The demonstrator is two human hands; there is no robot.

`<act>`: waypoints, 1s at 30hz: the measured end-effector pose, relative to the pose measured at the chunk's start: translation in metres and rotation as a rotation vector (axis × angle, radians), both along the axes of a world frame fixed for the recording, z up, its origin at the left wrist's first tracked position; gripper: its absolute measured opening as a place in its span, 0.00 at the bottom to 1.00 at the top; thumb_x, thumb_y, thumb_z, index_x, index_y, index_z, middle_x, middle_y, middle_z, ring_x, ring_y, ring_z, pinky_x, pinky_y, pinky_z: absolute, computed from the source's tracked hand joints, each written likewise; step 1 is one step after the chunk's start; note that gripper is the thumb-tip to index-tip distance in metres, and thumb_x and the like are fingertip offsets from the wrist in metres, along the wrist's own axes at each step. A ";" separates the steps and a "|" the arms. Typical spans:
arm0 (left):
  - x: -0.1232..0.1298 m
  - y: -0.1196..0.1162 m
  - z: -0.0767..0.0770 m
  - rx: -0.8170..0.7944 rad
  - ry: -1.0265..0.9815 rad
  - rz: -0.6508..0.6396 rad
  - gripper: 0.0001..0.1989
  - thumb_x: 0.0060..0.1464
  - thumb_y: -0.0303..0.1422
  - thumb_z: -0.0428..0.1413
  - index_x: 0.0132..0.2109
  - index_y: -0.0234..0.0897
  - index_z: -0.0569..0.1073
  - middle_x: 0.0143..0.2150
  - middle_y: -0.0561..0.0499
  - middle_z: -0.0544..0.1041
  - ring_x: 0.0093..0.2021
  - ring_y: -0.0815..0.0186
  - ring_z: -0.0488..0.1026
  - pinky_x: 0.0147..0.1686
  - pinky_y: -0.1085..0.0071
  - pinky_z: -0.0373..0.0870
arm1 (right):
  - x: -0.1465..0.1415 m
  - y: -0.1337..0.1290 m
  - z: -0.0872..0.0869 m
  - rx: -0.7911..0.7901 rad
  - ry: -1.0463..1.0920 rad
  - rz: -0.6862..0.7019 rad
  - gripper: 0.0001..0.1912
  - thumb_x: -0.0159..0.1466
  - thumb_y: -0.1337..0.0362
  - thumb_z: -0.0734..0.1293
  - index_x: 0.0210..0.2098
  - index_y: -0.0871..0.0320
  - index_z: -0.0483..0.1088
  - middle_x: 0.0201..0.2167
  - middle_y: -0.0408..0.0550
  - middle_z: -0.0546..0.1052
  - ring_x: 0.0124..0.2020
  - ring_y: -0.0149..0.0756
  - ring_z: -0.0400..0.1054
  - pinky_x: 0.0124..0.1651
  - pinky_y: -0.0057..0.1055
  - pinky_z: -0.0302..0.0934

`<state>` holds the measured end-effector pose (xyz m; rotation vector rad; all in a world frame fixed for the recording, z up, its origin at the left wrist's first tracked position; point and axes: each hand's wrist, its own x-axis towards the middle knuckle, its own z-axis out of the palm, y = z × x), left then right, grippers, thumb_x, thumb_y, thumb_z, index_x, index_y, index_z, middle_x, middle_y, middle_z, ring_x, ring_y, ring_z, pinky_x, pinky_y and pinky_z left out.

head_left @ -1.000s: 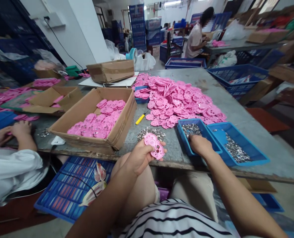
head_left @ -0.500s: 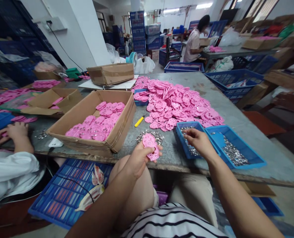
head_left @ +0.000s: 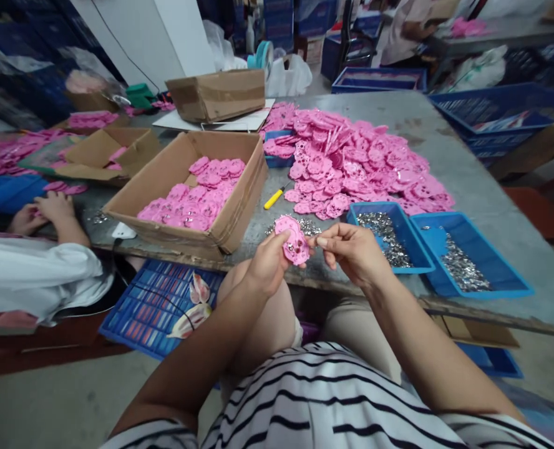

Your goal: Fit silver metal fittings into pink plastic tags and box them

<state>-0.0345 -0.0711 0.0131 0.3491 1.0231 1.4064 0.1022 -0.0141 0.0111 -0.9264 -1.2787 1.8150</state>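
My left hand (head_left: 271,260) grips a pink plastic piece (head_left: 292,240) with a scalloped edge and small holes, thumb on its face. Just right of that piece, my right hand (head_left: 349,251) pinches a tiny metal part between thumb and fingertips; its exact shape is too small to make out. Loose shiny metal parts (head_left: 309,226) lie on the table behind the pink piece. Beyond my right hand stands a blue tray (head_left: 427,269) of small metal parts, with a second blue tray (head_left: 515,290) of them to its right.
A large pile of pink pieces (head_left: 352,156) covers the table's middle. An open cardboard box (head_left: 239,206) of pink pieces stands left, with a yellow-handled tool (head_left: 273,199) beside it. A co-worker's hands (head_left: 55,209) are at far left. A blue crate (head_left: 141,312) lies below the table edge.
My right hand has left the nearer blue tray and come left to the pink piece, pinching a tiny metal part. My left hand still holds the piece. The view has tilted down.
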 end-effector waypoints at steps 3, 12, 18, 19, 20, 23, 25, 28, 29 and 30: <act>0.001 0.001 0.002 -0.024 -0.034 0.027 0.07 0.57 0.28 0.49 0.41 0.31 0.69 0.32 0.44 0.79 0.35 0.60 0.78 0.31 0.69 0.74 | -0.004 -0.002 -0.001 0.084 -0.044 -0.054 0.15 0.43 0.55 0.77 0.20 0.59 0.73 0.21 0.44 0.74 0.18 0.25 0.58 0.18 0.25 0.52; 0.000 0.002 -0.004 -0.003 -0.077 0.046 0.07 0.59 0.28 0.49 0.42 0.30 0.70 0.27 0.50 0.74 0.29 0.67 0.74 0.27 0.73 0.73 | -0.015 -0.005 -0.011 0.379 -0.258 -0.079 0.12 0.50 0.56 0.74 0.21 0.58 0.74 0.34 0.47 0.71 0.38 0.35 0.65 0.44 0.36 0.62; 0.000 0.002 0.001 -0.020 -0.076 0.039 0.07 0.60 0.27 0.47 0.40 0.31 0.70 0.26 0.51 0.73 0.30 0.67 0.74 0.28 0.74 0.74 | -0.016 -0.003 -0.009 0.382 -0.300 -0.044 0.11 0.50 0.58 0.73 0.20 0.58 0.72 0.31 0.47 0.71 0.34 0.34 0.65 0.41 0.35 0.62; 0.000 0.002 0.002 -0.023 -0.078 0.037 0.07 0.60 0.27 0.47 0.40 0.31 0.70 0.26 0.52 0.72 0.30 0.67 0.74 0.27 0.74 0.73 | -0.016 -0.003 -0.009 0.384 -0.305 -0.042 0.11 0.50 0.59 0.73 0.19 0.58 0.72 0.31 0.46 0.71 0.34 0.34 0.65 0.41 0.35 0.62; 0.000 0.002 0.002 -0.025 -0.080 0.035 0.07 0.60 0.27 0.47 0.39 0.31 0.69 0.25 0.52 0.72 0.30 0.68 0.74 0.27 0.74 0.73 | -0.016 -0.003 -0.009 0.387 -0.309 -0.041 0.11 0.51 0.59 0.73 0.19 0.58 0.72 0.30 0.46 0.71 0.34 0.34 0.64 0.41 0.34 0.62; 0.000 0.002 0.002 -0.022 -0.083 0.028 0.07 0.60 0.27 0.46 0.38 0.31 0.69 0.25 0.52 0.72 0.29 0.67 0.74 0.26 0.74 0.73 | -0.017 -0.002 -0.010 0.404 -0.317 -0.049 0.12 0.51 0.58 0.73 0.19 0.58 0.71 0.29 0.46 0.71 0.33 0.34 0.64 0.41 0.34 0.62; 0.000 0.001 0.000 -0.012 -0.083 0.023 0.07 0.60 0.27 0.47 0.37 0.31 0.68 0.26 0.51 0.73 0.30 0.66 0.74 0.27 0.73 0.73 | -0.017 -0.003 -0.011 0.418 -0.313 -0.055 0.12 0.51 0.58 0.73 0.20 0.58 0.71 0.29 0.45 0.71 0.33 0.34 0.64 0.40 0.34 0.61; -0.001 0.001 0.000 0.003 -0.086 0.000 0.06 0.60 0.27 0.47 0.38 0.32 0.68 0.28 0.49 0.75 0.33 0.65 0.76 0.29 0.72 0.74 | -0.019 -0.004 -0.015 0.449 -0.304 -0.081 0.11 0.50 0.57 0.73 0.22 0.57 0.71 0.29 0.45 0.70 0.33 0.33 0.63 0.37 0.31 0.60; -0.001 0.000 0.000 0.002 -0.080 -0.014 0.07 0.60 0.27 0.46 0.38 0.32 0.68 0.29 0.49 0.76 0.34 0.64 0.76 0.29 0.72 0.74 | -0.019 -0.005 -0.016 0.452 -0.304 -0.095 0.11 0.50 0.57 0.73 0.23 0.57 0.71 0.29 0.44 0.70 0.32 0.32 0.63 0.35 0.30 0.59; -0.002 0.000 0.000 -0.002 -0.069 -0.028 0.07 0.60 0.27 0.46 0.39 0.32 0.69 0.30 0.48 0.76 0.34 0.64 0.76 0.28 0.72 0.73 | -0.020 -0.006 -0.018 0.447 -0.304 -0.104 0.12 0.49 0.57 0.73 0.25 0.58 0.70 0.29 0.43 0.69 0.30 0.31 0.62 0.33 0.29 0.58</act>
